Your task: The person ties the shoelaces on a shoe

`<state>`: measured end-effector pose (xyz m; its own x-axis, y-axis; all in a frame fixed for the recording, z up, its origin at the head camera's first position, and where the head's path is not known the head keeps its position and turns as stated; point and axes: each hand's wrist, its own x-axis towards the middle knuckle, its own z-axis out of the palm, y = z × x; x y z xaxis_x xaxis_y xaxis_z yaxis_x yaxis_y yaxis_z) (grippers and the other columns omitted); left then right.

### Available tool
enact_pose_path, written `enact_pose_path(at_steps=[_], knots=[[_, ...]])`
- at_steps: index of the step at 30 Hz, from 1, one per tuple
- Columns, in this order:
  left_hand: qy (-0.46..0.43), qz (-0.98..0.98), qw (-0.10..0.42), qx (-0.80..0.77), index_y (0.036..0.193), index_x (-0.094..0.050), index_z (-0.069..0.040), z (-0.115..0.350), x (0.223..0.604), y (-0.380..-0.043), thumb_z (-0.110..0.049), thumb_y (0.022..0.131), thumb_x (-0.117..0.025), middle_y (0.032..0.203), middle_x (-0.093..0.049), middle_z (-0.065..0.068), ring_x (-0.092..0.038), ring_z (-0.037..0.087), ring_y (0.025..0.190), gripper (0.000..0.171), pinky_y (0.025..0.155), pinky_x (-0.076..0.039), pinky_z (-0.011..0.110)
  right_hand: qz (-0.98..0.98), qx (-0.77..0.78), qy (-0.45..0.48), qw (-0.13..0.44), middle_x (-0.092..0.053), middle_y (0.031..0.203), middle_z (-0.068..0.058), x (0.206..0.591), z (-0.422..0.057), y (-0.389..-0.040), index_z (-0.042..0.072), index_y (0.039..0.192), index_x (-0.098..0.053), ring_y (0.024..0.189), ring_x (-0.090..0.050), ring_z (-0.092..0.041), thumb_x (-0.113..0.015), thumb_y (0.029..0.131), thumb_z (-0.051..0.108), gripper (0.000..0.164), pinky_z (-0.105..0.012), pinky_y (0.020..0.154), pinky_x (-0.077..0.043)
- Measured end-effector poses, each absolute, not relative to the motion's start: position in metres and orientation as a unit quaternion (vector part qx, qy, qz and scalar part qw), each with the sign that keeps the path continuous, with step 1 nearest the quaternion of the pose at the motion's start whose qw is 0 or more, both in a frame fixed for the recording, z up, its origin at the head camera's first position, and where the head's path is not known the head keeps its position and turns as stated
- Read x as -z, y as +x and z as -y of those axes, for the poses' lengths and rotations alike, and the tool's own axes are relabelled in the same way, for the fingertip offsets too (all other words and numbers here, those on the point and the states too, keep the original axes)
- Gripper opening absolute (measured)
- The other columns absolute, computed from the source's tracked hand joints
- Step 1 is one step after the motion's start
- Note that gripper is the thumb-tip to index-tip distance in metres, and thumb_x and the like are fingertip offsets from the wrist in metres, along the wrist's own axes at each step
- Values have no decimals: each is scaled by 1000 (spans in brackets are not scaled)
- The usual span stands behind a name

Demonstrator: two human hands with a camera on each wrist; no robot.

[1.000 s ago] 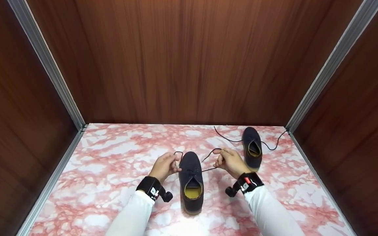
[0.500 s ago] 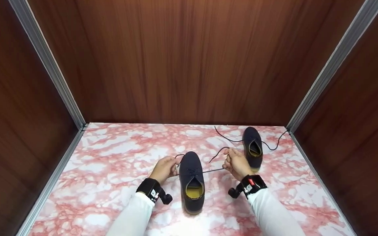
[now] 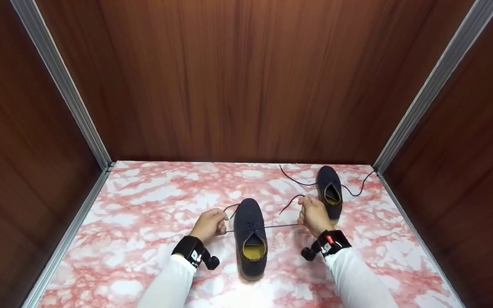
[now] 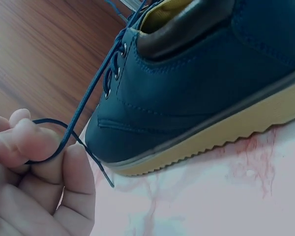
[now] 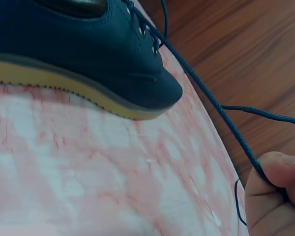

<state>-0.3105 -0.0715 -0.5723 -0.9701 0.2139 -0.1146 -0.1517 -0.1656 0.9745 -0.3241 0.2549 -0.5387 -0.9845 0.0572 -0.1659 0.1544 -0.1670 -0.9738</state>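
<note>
A dark navy lace-up shoe [image 3: 247,211] with a yellow lining and tan sole stands upright between the two hands, toe pointing away. My left hand [image 3: 209,224] pinches one end of its shoelace [image 4: 83,101] beside the shoe, and the loose tip dangles past the fingers. On the other side my right hand [image 3: 313,214] grips the opposite shoelace end [image 5: 211,98] between thumb and curled fingers. Both lace ends run out straight from the eyelets. In the left wrist view the laces cross at the top of the shoe's tongue.
A second matching shoe [image 3: 327,176] stands at the back right, just beyond the right hand, its laces spread to both sides. The pink-and-white marbled table [image 3: 152,192] is bounded by brown wood-grain panels [image 3: 229,85] and grey metal corner posts [image 3: 71,90].
Both hands have drawn apart, the right one further right and the left one slightly left, pulling the lace out straight. The near shoe has barely shifted.
</note>
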Motion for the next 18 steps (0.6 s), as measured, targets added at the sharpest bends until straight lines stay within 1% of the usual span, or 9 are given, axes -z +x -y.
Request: enact_pose_path(at_steps=[6, 9, 11, 15, 18], knots=[[33, -644, 126, -754, 94, -58, 6, 75, 574, -308, -5, 104, -50, 62, -42, -3, -49, 11, 58, 17, 61, -47, 23, -655, 750, 91, 32, -28, 53, 9, 545, -258, -324, 8, 96, -49, 46, -27, -8, -35, 114, 17, 24, -23, 50, -36], [27, -649, 122, -750, 93, -59, 5, 74, 573, -307, -6, 104, -50, 62, -43, -3, -51, 12, 59, 18, 62, -48, 24, -664, 741, 95, 34, -28, 53, 9, 547, -259, -323, 5, 100, -50, 47, -28, -8, -34, 114, 17, 24, -24, 51, -37], [24, -653, 119, -748, 94, -59, 4, 74, 572, -307, -7, 104, -51, 61, -45, -3, -52, 12, 59, 18, 62, -50, 24, -671, 735, 91, 39, -28, 52, 9, 548, -259, -323, 2, 105, -50, 46, -28, -9, -33, 114, 17, 24, -24, 52, -38], [19, -673, 103, -732, 97, -61, 7, 72, 569, -306, -9, 104, -52, 60, -48, -3, -55, 11, 59, 20, 62, -52, 24, -678, 728, 78, 62, -29, 53, 9, 547, -258, -322, -1, 113, -52, 47, -28, -8, -31, 114, 16, 26, -24, 53, -40], [10, -687, 91, -721, 100, -62, 10, 71, 567, -307, -9, 103, -52, 60, -49, -3, -57, 11, 59, 21, 62, -54, 24, -674, 731, 64, 87, -27, 55, 9, 545, -257, -322, -1, 117, -52, 49, -27, -9, -33, 110, 10, 24, -25, 57, -41]])
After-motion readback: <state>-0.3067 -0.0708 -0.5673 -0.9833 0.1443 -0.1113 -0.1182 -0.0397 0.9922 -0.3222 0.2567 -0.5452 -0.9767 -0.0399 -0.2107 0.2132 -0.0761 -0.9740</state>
